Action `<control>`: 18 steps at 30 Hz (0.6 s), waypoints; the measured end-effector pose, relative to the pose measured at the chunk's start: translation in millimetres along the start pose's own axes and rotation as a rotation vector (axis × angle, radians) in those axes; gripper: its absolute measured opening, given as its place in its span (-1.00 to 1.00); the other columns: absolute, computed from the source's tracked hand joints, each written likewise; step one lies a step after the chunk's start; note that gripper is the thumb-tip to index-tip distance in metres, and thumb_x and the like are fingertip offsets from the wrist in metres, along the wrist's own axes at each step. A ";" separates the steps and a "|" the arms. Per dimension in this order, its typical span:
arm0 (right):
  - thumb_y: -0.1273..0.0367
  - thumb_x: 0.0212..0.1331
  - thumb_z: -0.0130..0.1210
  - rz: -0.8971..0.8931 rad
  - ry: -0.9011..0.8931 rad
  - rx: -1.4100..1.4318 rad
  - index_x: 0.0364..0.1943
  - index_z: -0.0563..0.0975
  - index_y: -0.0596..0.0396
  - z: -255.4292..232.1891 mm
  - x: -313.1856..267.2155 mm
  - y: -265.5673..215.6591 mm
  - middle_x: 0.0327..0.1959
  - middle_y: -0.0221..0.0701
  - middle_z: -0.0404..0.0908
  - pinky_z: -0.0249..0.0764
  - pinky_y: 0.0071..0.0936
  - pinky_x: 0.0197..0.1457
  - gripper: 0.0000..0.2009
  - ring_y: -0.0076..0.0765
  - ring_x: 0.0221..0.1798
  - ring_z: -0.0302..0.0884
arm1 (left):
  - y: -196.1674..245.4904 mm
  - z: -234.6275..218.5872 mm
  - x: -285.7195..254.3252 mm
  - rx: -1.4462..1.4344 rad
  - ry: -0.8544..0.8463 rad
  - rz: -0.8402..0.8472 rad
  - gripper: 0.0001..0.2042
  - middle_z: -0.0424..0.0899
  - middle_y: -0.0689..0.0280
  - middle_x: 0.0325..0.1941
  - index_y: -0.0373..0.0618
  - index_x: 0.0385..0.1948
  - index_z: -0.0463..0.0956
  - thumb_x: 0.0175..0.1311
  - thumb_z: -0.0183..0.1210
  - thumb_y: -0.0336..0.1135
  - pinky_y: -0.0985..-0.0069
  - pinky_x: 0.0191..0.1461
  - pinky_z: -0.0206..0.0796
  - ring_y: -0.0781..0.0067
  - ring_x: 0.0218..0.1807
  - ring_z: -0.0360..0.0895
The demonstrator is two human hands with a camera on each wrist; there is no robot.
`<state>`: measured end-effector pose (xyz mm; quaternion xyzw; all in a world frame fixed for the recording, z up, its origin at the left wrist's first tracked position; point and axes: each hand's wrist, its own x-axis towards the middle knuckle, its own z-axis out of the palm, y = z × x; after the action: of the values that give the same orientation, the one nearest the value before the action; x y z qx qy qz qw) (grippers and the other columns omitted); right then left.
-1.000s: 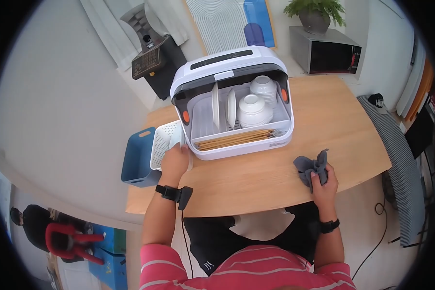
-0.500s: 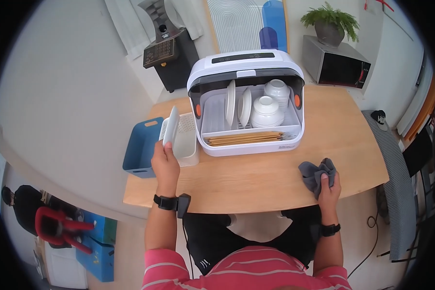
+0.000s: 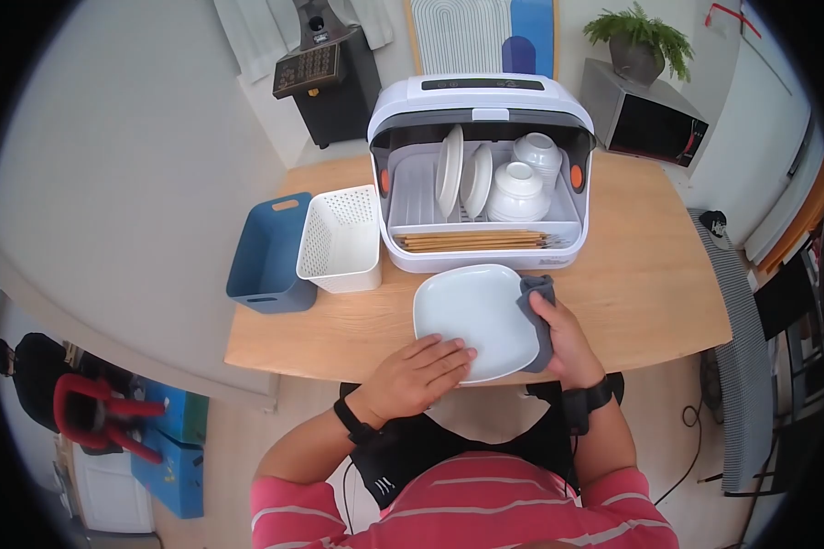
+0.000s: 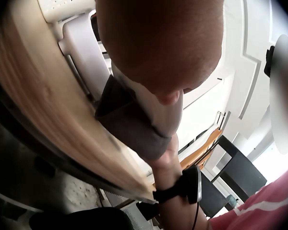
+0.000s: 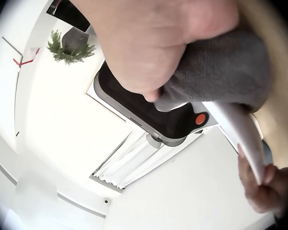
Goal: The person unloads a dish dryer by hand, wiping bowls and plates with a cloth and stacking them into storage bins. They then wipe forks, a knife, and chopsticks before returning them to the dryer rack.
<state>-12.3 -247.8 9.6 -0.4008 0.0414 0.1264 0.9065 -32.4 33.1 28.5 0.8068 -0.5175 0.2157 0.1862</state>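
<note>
A white squarish plate [image 3: 476, 320] is held over the table's front edge, its inner face up. The left hand [image 3: 417, 377] grips its near left edge, fingers lying over the top face; in the right wrist view, fingers [image 5: 259, 189] show around the rim. The right hand [image 3: 569, 340] holds a grey cloth [image 3: 538, 320], folded over the plate's right rim. From the right wrist, the cloth [image 5: 225, 67] wraps the plate's edge [image 5: 240, 129]. In the left wrist view, the cloth [image 4: 134, 120] covers part of the plate, and the left hand hides much of it.
Behind the plate stands a white dish cabinet [image 3: 485, 261] with its lid up, holding upright plates [image 3: 449, 174], bowls [image 3: 519, 194] and brown chopsticks [image 3: 476, 241]. A white perforated basket [image 3: 339, 274] and a blue bin [image 3: 270, 297] stand at the table's left.
The left hand has lifted the plate out of the white basket and brought it right, to the front middle. The right hand has moved left with the cloth, now on the plate's rim.
</note>
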 end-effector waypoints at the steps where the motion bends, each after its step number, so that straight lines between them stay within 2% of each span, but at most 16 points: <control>1: 0.25 0.49 0.12 0.000 0.005 -0.006 0.39 0.36 0.17 -0.4 1.4 0.2 0.23 -0.29 0.58 0.55 -0.27 0.29 -0.51 -0.30 0.22 0.58 | -1.0 2.6 -4.3 -0.005 0.005 0.000 -0.77 0.70 0.37 0.23 -0.08 -0.11 0.69 0.19 0.26 -0.44 0.21 0.46 0.30 0.35 0.32 0.57; 3: 0.48 0.36 0.17 -0.031 -0.008 -0.176 0.37 0.38 0.19 -0.4 5.4 0.9 0.17 -0.30 0.60 0.57 -0.32 0.24 -0.51 -0.32 0.14 0.60 | -5.9 6.6 -10.9 0.045 0.000 0.050 -0.63 0.62 0.22 0.31 -0.11 0.08 0.61 0.20 0.30 -0.39 0.15 0.52 0.20 0.20 0.40 0.49; 4: 0.59 0.29 0.16 -0.050 0.048 -0.192 0.35 0.39 0.20 -3.2 7.5 6.9 0.15 -0.30 0.60 0.57 -0.32 0.24 -0.49 -0.32 0.13 0.60 | -5.1 10.8 -12.9 0.044 0.007 0.051 -0.63 0.62 0.22 0.31 -0.11 0.08 0.61 0.20 0.30 -0.39 0.15 0.52 0.20 0.20 0.40 0.49; 6: 0.59 0.29 0.15 -0.071 0.107 -0.194 0.35 0.40 0.20 0.3 5.3 14.5 0.14 -0.29 0.60 0.57 -0.32 0.24 -0.49 -0.32 0.13 0.60 | -1.3 20.8 -17.7 -0.057 0.318 -0.359 -0.53 0.48 0.03 0.42 -0.13 0.26 0.48 0.30 0.27 -0.30 0.11 0.54 0.17 0.07 0.47 0.39; 7: 0.59 0.30 0.15 -0.088 0.163 -0.192 0.34 0.40 0.20 2.0 4.7 18.4 0.14 -0.29 0.60 0.57 -0.32 0.24 -0.50 -0.33 0.12 0.60 | 0.4 29.8 -18.0 -0.060 0.321 -0.364 -0.53 0.48 0.03 0.42 -0.13 0.26 0.48 0.30 0.27 -0.30 0.11 0.54 0.17 0.07 0.47 0.39; 8: 0.59 0.30 0.15 -0.081 0.161 -0.200 0.34 0.40 0.20 3.7 6.0 21.5 0.14 -0.29 0.60 0.57 -0.32 0.24 -0.50 -0.33 0.12 0.60 | 2.4 41.8 -16.6 -0.780 0.582 -0.586 -0.45 0.41 0.00 0.47 -0.14 0.35 0.38 0.35 0.25 -0.21 0.09 0.55 0.15 0.03 0.49 0.36; 9: 0.57 0.30 0.17 -0.149 0.191 -0.277 0.33 0.41 0.22 5.3 7.9 24.3 0.13 -0.27 0.61 0.56 -0.33 0.24 -0.51 -0.32 0.11 0.60 | 2.2 52.3 -17.4 -1.519 0.825 -0.768 -0.37 0.34 -0.04 0.51 -0.15 0.43 0.28 0.40 0.22 -0.12 0.07 0.57 0.13 0.00 0.51 0.32; 10: 0.54 0.30 0.19 -0.211 0.218 -0.355 0.31 0.42 0.23 6.3 8.2 27.9 0.11 -0.26 0.62 0.56 -0.34 0.23 -0.52 -0.32 0.09 0.61 | -0.6 62.9 -23.2 -1.517 0.843 -0.778 -0.37 0.34 -0.04 0.51 -0.15 0.43 0.28 0.40 0.22 -0.12 0.07 0.57 0.13 0.00 0.51 0.32; 11: 0.54 0.30 0.19 -0.197 0.208 -0.366 0.31 0.42 0.23 7.6 7.0 30.7 0.11 -0.26 0.62 0.56 -0.34 0.23 -0.52 -0.32 0.09 0.61 | -3.4 69.2 -26.6 -1.858 0.765 -0.790 -0.31 0.30 -0.03 0.54 -0.17 0.48 0.19 0.41 0.18 -0.03 0.03 0.57 0.13 0.00 0.52 0.32; 12: 0.50 0.29 0.23 -0.179 0.224 -0.585 0.30 0.42 0.24 9.6 6.7 31.9 0.09 -0.24 0.64 0.55 -0.34 0.21 -0.51 -0.31 0.08 0.62 | -6.3 73.8 -30.1 -2.196 0.666 -0.772 -0.24 0.25 -0.02 0.57 -0.18 0.53 0.10 0.43 0.13 0.06 -0.01 0.58 0.12 -0.01 0.52 0.31; 13: 0.47 0.28 0.26 -0.164 0.239 -0.803 0.29 0.43 0.25 10.7 6.6 33.2 0.07 -0.22 0.65 0.55 -0.34 0.20 -0.50 -0.30 0.06 0.63 | -6.7 77.8 -34.5 -2.192 0.690 -0.766 -0.24 0.25 -0.02 0.57 -0.18 0.53 0.10 0.43 0.13 0.06 -0.01 0.58 0.12 -0.01 0.52 0.31; 14: 0.37 0.22 0.33 -0.203 0.240 -0.892 0.23 0.47 0.27 15.0 6.4 33.2 0.02 -0.17 0.69 0.55 -0.31 0.17 -0.48 -0.24 0.05 0.65 | -5.4 76.0 -34.3 -2.196 0.644 -0.788 -0.27 0.26 0.01 0.56 -0.20 0.53 0.08 0.49 0.05 0.08 0.02 0.58 0.13 0.01 0.53 0.29; 15: 0.37 0.22 0.33 -0.196 0.228 -0.903 0.23 0.47 0.27 18.6 6.5 28.3 0.02 -0.17 0.69 0.55 -0.31 0.17 -0.48 -0.24 0.05 0.65 | -3.5 74.5 -34.9 -2.202 0.597 -0.813 -0.29 0.28 0.04 0.56 -0.21 0.54 0.05 0.56 -0.03 0.11 0.06 0.59 0.14 0.03 0.55 0.27; 17: 0.32 0.17 0.35 -0.149 0.221 -1.188 0.17 0.51 0.29 28.4 2.8 13.9 -0.04 -0.09 0.71 0.55 -0.27 0.14 -0.49 -0.14 0.03 0.68 | -4.5 71.0 -34.9 -2.222 0.603 -0.806 -0.30 0.27 0.04 0.56 -0.20 0.54 0.04 0.58 -0.07 0.11 0.06 0.59 0.14 0.03 0.55 0.26; 18: 0.32 0.17 0.35 -0.140 0.217 -1.193 0.17 0.51 0.29 30.0 4.9 9.1 -0.04 -0.09 0.71 0.55 -0.27 0.14 -0.49 -0.14 0.03 0.68 | -5.5 68.9 -34.6 -2.238 0.583 -0.796 -0.31 0.27 0.04 0.56 -0.19 0.55 0.03 0.60 -0.12 0.12 0.06 0.59 0.14 0.04 0.56 0.25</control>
<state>-10.7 -218.8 22.5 -0.8519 0.0293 0.0265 0.5222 -29.5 25.3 -48.4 0.2249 -0.0733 -0.2477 0.9395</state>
